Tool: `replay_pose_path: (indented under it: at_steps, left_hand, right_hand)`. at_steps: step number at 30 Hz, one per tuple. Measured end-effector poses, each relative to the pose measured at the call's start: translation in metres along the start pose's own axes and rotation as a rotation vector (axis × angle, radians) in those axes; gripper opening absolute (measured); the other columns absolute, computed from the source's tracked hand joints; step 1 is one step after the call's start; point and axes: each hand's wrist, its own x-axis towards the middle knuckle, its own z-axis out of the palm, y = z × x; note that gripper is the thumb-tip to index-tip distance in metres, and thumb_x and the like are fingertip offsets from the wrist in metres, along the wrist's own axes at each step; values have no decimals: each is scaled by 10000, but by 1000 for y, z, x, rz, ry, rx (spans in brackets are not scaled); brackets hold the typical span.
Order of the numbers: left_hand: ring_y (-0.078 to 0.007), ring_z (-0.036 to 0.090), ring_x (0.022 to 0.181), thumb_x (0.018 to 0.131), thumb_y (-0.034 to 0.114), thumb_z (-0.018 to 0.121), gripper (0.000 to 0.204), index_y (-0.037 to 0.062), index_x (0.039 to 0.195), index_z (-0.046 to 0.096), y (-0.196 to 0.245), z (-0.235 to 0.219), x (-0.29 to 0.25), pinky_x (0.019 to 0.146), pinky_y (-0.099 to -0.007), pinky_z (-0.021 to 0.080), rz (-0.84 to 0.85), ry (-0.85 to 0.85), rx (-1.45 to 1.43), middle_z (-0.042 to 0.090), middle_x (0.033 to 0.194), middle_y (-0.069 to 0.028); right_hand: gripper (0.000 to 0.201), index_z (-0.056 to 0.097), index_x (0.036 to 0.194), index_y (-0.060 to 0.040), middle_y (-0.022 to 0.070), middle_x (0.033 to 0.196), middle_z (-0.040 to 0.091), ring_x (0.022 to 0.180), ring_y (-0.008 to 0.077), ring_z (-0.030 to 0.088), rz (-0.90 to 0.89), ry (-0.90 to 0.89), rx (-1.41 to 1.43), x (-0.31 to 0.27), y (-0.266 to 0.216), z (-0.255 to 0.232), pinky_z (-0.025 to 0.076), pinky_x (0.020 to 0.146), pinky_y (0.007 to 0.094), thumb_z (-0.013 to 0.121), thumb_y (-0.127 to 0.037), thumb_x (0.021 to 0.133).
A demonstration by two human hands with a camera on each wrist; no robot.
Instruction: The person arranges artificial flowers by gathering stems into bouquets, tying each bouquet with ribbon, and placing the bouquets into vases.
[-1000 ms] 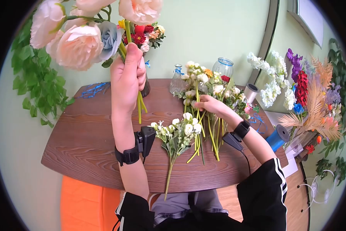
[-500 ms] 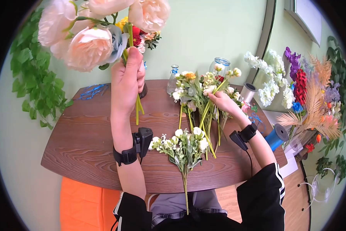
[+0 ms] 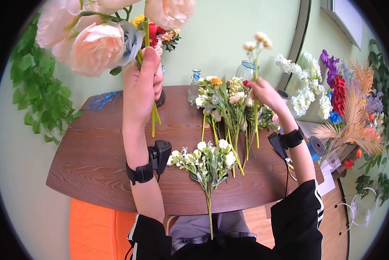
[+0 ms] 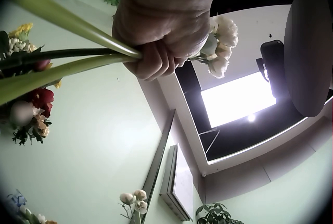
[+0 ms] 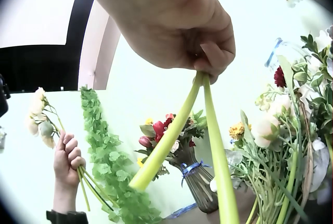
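Note:
The left hand (image 3: pixel 139 93) is raised at the upper left, its fingers curled round green stems that carry large pale pink roses (image 3: pixel 97 50) and a grey-blue bloom (image 3: pixel 131 42). Over the right part of the table, the right hand (image 3: pixel 268 95) pinches green stems (image 3: pixel 256 117) topped by small cream flowers (image 3: pixel 259 40). Two stems (image 5: pixel 215 146) hang below its fingertips in the right wrist view. Just left of that hand lies a pile of mixed flowers (image 3: pixel 229 99). A white-flowered spray (image 3: pixel 208 160) lies nearer the table's front edge.
A small glass bottle (image 3: pixel 194 86) and a glass jar (image 3: pixel 245 71) stand behind the pile. Blue ribbon (image 3: pixel 102 100) lies at the table's back left. A dark vase (image 5: pixel 200 187) holds red flowers. Blue spool (image 3: pixel 316 148) and more flowers (image 3: pixel 339 99) are at the right.
The right hand has moved up and rightward from the pile, lifting the cream flowers clear of it. The white spray has shifted right and forward. The left hand keeps its grip, with little movement.

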Motion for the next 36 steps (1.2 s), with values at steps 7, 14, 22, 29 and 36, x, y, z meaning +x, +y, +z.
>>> replay_pose_path:
  at_steps: [7, 14, 22, 29, 36]
  left_hand:
    - [9, 215, 384, 842, 432, 415, 395, 135, 592, 335, 0, -2, 0, 342, -156, 157, -17, 12, -6, 257, 497, 87]
    - [6, 213, 381, 838, 442, 413, 419, 137, 568, 316, -2, -1, 1, 339, -159, 156, -19, 1, 16, 260, 496, 86]
    - [8, 211, 375, 843, 431, 409, 388, 137, 605, 323, -3, -1, 2, 333, -155, 147, -58, -23, -65, 255, 494, 81]
    - [-8, 143, 375, 890, 370, 309, 330, 122, 671, 293, -4, -8, 3, 315, -162, 85, -39, -125, -246, 205, 513, 62]
    - [-1, 160, 378, 881, 391, 326, 353, 132, 643, 298, 1, -10, 1, 315, -163, 102, -38, -107, -246, 213, 499, 72]
  right_hand:
    - [260, 442, 822, 69, 154, 634, 556, 507, 214, 566, 188, -511, -374, -18, 30, 45, 463, 502, 325, 412, -188, 833]
    - [289, 390, 865, 80, 270, 804, 534, 702, 324, 564, -271, -93, -727, -30, 27, 46, 450, 657, 379, 484, -182, 785]
    - [383, 552, 805, 80, 194, 670, 583, 659, 297, 584, -225, -653, -529, -24, -37, 80, 472, 675, 359, 506, -299, 768]
    - [295, 600, 737, 27, 158, 648, 593, 633, 270, 595, -376, -650, -704, -14, 9, 143, 478, 634, 338, 505, -252, 728]
    - [225, 583, 605, 23, 147, 586, 586, 534, 217, 594, -34, -709, -586, -9, 17, 144, 478, 580, 319, 482, -161, 687]
